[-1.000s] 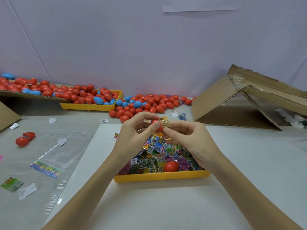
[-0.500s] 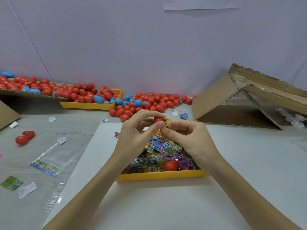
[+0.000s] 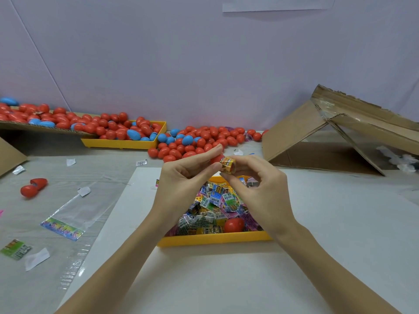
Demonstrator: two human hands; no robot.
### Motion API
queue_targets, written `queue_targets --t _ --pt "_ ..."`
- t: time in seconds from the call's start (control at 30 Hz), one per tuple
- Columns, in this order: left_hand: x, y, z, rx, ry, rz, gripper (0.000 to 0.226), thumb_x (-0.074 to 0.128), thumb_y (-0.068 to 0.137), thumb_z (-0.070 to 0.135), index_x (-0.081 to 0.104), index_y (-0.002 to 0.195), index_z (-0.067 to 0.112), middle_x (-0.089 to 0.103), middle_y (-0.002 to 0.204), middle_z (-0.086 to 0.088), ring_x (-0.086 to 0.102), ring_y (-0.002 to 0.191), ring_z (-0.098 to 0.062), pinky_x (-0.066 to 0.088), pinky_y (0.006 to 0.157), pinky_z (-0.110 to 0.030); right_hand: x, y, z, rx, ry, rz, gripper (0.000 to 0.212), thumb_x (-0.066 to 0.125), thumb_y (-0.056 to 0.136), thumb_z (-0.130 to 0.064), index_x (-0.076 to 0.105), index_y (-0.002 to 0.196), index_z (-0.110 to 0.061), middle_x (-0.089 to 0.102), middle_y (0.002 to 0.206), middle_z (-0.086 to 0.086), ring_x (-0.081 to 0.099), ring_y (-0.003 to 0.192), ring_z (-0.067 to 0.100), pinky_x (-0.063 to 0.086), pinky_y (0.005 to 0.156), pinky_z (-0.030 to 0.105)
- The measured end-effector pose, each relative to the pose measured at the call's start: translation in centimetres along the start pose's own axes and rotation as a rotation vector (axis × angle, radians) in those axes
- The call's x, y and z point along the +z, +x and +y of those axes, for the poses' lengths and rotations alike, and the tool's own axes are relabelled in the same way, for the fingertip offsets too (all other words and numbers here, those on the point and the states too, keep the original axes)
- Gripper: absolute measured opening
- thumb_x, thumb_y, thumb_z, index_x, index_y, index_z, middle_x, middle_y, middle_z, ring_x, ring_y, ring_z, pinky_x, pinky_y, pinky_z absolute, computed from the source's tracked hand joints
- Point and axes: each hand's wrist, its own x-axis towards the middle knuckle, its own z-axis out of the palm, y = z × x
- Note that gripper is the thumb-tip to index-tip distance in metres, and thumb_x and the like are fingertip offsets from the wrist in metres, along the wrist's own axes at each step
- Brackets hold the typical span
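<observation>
- The left hand point(image 3: 181, 177) pinches a small red plastic egg shell point(image 3: 216, 158) between its thumb and fingers. It holds it in the air, above the far end of the yellow plastic tray point(image 3: 215, 240). The fingers hide most of the shell, so I cannot tell if it is a half or a whole egg.
- The right hand point(image 3: 260, 191) pinches a little folded yellow paper packet point(image 3: 228, 165) with its fingertips. The packet is right next to the shell and seems to touch it.
- I think the packet is meant to go inside the shell. If the two hands do not line up, the packet could bump the edge and slip out.
- A dropped packet would land in the heap of bright printed packets point(image 3: 210, 207) in the tray. It would be hard to find there.
- The packet looks boxy. A hard push could squash or tear it, and a corner that sticks out might stop the egg from closing.
- The shell is smooth and round, and only a small pinch holds it. A strong push from the right hand could pop it loose. Then it might roll away over the white table point(image 3: 226, 279).
- A loose red egg point(image 3: 234, 225) lies in the tray near the front wall. A fallen shell could get mixed up with it.
</observation>
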Motion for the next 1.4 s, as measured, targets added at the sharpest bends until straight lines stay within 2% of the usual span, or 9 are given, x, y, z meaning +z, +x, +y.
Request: queue_targets --t 0.13,0.3,0.43,0.6,0.87,1.03,1.17,1.3,1.4 --pt "-0.4 0.1 0.2 0.155 0.139 -0.020 0.041 0.070 0.093 0.002 0.065 0.134 0.004 0.068 0.134 0.009 0.062 0.129 -0.009 0.050 0.104 -0.020 -0.1 0.2 -0.5 0.207 0.278 -0.057 0.029 0.079 0.090 -0.012 0.075 0.118 -0.014 0.079 0.104 -0.003 0.074 0.102 0.014 0.058 0.089 0.023" --pt "-0.8 0.3 0.1 0.228 0.228 0.012 0.049 0.073 0.091 0.003 0.062 0.139 0.006 0.068 0.135 0.005 0.065 0.125 -0.010 0.053 0.102 -0.022 -1.5 1.4 -0.8 0.825 1.132 -0.296 0.034 0.060 0.101 -0.019 0.069 0.129 -0.003 0.070 0.128 0.021 0.069 0.121 0.032 0.059 0.093 0.030" --pt "-0.7 0.4 0.1 0.356 0.366 -0.006 0.042 0.077 0.089 0.004 0.068 0.130 0.003 0.070 0.131 -0.002 0.064 0.126 -0.010 0.057 0.096 -0.024 -1.8 1.7 -0.7 1.092 1.231 -0.373 0.045 0.065 0.093 -0.042 0.080 0.108 -0.002 0.072 0.126 0.018 0.072 0.116 0.027 0.061 0.086 0.031" --pt "-0.3 0.1 0.1 0.450 0.457 -0.007 0.038 0.078 0.087 0.004 0.071 0.124 0.001 0.072 0.125 -0.005 0.068 0.119 -0.011 0.058 0.094 -0.025 -1.8 1.8 -0.6 1.210 1.253 -0.369 0.027 0.081 0.081 -0.027 0.082 0.091 -0.002 0.076 0.116 0.016 0.076 0.102 0.025 0.063 0.080 0.034" --pt "0.2 -0.2 -0.3 0.507 0.521 0.007 0.038 0.077 0.089 0.000 0.070 0.126 0.002 0.071 0.127 -0.006 0.067 0.122 -0.012 0.055 0.101 -0.026 -1.5 1.6 -0.5 1.312 1.411 -0.316 0.034 0.086 0.076 -0.015 0.078 0.103 0.005 0.074 0.115 0.019 0.076 0.103 0.030 0.064 0.081 0.041" --pt "0.1 -0.2 -0.2 0.532 0.567 0.025 0.038 0.077 0.089 0.006 0.070 0.127 0.004 0.071 0.125 -0.002 0.068 0.119 -0.010 0.054 0.100 -0.023 -1.3 1.5 -0.5 1.315 1.452 -0.319 0.038 0.089 0.072 -0.015 0.078 0.104 0.004 0.075 0.111 0.017 0.076 0.098 0.031 0.063 0.083 0.040" --pt "-0.1 -0.2 0.4 0.540 0.583 0.023 0.039 0.069 0.092 0.022 0.064 0.129 0.011 0.069 0.119 0.008 0.070 0.104 -0.004 0.055 0.092 -0.015 -1.4 1.5 -0.5 1.296 1.449 -0.337 0.037 0.088 0.073 -0.015 0.079 0.104 0.003 0.075 0.108 0.017 0.076 0.098 0.031 0.063 0.083 0.038" --pt "-0.5 0.0 0.5 0.540 0.603 -0.009 0.039 0.073 0.090 0.018 0.065 0.128 0.013 0.069 0.110 0.017 0.074 0.075 -0.021 0.060 0.079 -0.020 -1.5 1.4 -0.3 1.263 1.472 -0.380 0.044 0.094 0.070 -0.012 0.077 0.108 0.004 0.074 0.109 0.019 0.074 0.102 0.031 0.062 0.085 0.038" --pt "-0.8 0.2 0.2 0.528 0.580 -0.040 0.036 0.074 0.090 0.017 0.069 0.125 0.011 0.070 0.112 0.017 0.075 0.080 -0.018 0.062 0.079 -0.023 -1.7 1.4 -0.1 1.237 1.450 -0.404 0.042 0.092 0.072 -0.012 0.077 0.108 0.004 0.073 0.108 0.020 0.073 0.104 0.032 0.061 0.084 0.037"
